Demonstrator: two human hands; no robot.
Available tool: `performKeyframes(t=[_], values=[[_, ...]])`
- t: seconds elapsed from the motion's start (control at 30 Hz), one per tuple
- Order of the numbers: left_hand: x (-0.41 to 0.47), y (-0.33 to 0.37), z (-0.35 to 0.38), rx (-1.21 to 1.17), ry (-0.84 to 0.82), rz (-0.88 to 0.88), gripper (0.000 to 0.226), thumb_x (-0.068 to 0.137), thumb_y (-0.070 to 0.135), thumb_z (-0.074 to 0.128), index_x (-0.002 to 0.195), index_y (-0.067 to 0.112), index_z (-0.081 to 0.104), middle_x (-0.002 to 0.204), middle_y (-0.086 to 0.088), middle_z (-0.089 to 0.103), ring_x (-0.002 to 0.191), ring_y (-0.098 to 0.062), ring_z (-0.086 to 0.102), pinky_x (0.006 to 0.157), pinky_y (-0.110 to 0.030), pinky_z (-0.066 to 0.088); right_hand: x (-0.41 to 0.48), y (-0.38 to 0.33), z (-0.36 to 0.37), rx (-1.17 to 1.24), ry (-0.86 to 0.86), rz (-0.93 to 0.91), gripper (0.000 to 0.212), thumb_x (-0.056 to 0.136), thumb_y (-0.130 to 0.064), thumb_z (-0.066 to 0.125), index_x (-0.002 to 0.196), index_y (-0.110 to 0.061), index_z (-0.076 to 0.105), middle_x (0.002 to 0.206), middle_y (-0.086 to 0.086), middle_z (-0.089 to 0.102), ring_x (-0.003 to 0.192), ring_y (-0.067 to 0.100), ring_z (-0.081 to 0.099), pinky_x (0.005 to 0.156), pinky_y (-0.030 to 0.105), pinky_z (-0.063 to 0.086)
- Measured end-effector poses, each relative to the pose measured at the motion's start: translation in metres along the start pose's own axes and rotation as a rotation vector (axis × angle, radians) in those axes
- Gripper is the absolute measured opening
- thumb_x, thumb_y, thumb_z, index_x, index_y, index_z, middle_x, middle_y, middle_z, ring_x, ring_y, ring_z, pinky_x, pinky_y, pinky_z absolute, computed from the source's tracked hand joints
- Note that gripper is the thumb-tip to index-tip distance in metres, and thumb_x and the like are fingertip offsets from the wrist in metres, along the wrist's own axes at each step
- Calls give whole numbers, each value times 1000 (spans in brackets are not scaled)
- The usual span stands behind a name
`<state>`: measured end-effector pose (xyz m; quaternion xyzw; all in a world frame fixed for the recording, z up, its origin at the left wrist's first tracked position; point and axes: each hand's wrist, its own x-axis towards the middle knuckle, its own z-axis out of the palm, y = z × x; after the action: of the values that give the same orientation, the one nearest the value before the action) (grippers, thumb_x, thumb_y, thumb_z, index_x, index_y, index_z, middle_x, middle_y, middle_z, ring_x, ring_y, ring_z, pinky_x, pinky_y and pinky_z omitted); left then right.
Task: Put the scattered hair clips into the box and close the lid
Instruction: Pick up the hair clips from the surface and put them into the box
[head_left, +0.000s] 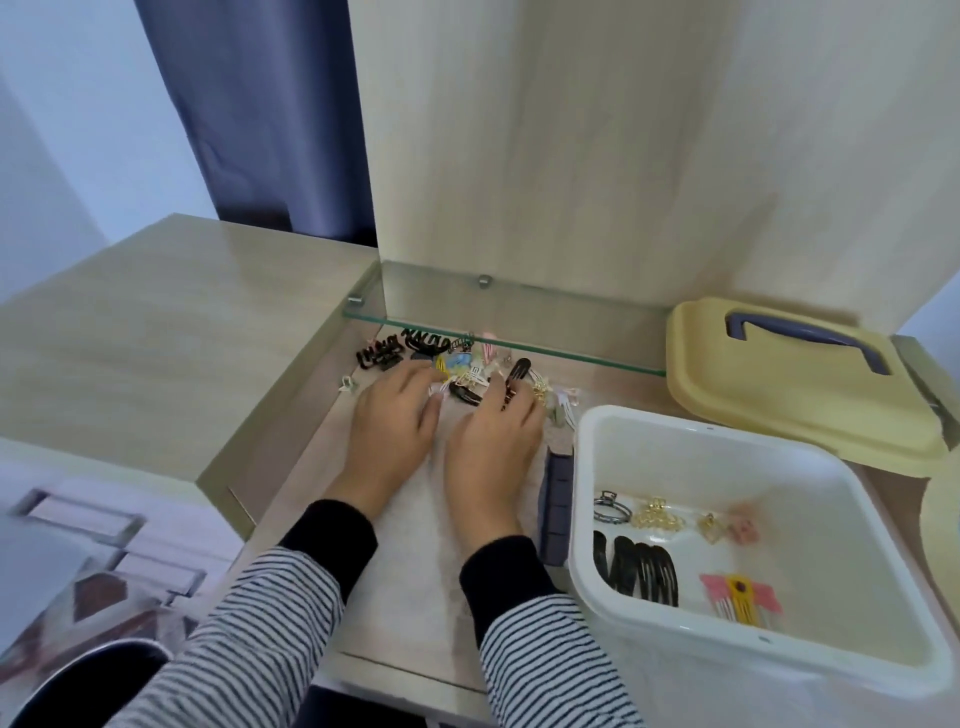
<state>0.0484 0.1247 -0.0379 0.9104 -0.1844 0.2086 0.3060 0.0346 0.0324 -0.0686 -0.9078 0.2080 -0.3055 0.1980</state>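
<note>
Just beyond my fingertips, under the glass shelf (519, 340), lies the heap of hair clips (457, 364). My right hand (493, 431) pinches a dark snap clip (517, 375); my left hand (389, 421) rests loosely curled. To the right sits the open box (587, 519), nearest my right hand.

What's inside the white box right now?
The white box holds black snap clips, a dark claw clip, a gold claw clip, small pink clips, and pink-and-yellow clips. The near wall hides the floor closest to the camera.
</note>
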Motion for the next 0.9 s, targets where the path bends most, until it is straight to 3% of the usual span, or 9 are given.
performKeyframes(t=[0.07, 0.2, 0.3, 0.4, 0.57, 0.9], values=[[6, -17, 19, 109, -59, 6, 36, 88, 30, 45, 108, 13, 69, 114, -12, 65, 104, -34, 62, 87, -45, 48, -2, 7, 4, -59, 14, 15, 43, 73, -5, 64, 115, -8, 62, 113, 16, 58, 100, 31, 47, 80, 37, 45], [9, -38, 42, 216, -92, 34, 29, 87, 27, 54, 113, 27, 66, 123, -7, 58, 114, -28, 54, 87, -41, 44, -3, 11, 8, -68, 52, 16, 37, 78, -11, 47, 110, -6, 64, 108, 18, 59, 94, 31, 45, 75, 38, 46], [8, -40, 44, 245, -118, 41, 33, 88, 33, 49, 116, 33, 67, 124, -7, 57, 117, -27, 52, 88, -40, 42, -3, 13, 11, -103, 70, 5, 24, 71, -4, 59, 94, -2, 65, 95, 19, 58, 87, 30, 39, 69, 38, 48], [8, -41, 45, 239, -138, 24, 36, 88, 37, 46, 114, 33, 69, 121, -8, 59, 114, -28, 54, 87, -41, 43, -5, 15, 13, -120, 74, -1, 17, 67, -2, 69, 83, -8, 65, 91, 14, 58, 85, 27, 39, 67, 36, 45], [6, -43, 47, 199, -97, 6, 33, 85, 38, 48, 104, 28, 73, 115, -7, 59, 111, -28, 54, 87, -41, 42, -5, 16, 13, -121, 80, -16, 23, 66, -8, 76, 84, -12, 61, 85, 9, 58, 82, 25, 45, 64, 31, 43], [4, -42, 47, 183, 2, 56, 16, 80, 36, 55, 85, 26, 67, 101, 9, 61, 103, -16, 55, 87, -33, 31, -6, 17, 14, -71, -8, -30, 22, 66, -1, 68, 83, -12, 61, 85, 9, 59, 85, 30, 55, 66, 34, 44]])
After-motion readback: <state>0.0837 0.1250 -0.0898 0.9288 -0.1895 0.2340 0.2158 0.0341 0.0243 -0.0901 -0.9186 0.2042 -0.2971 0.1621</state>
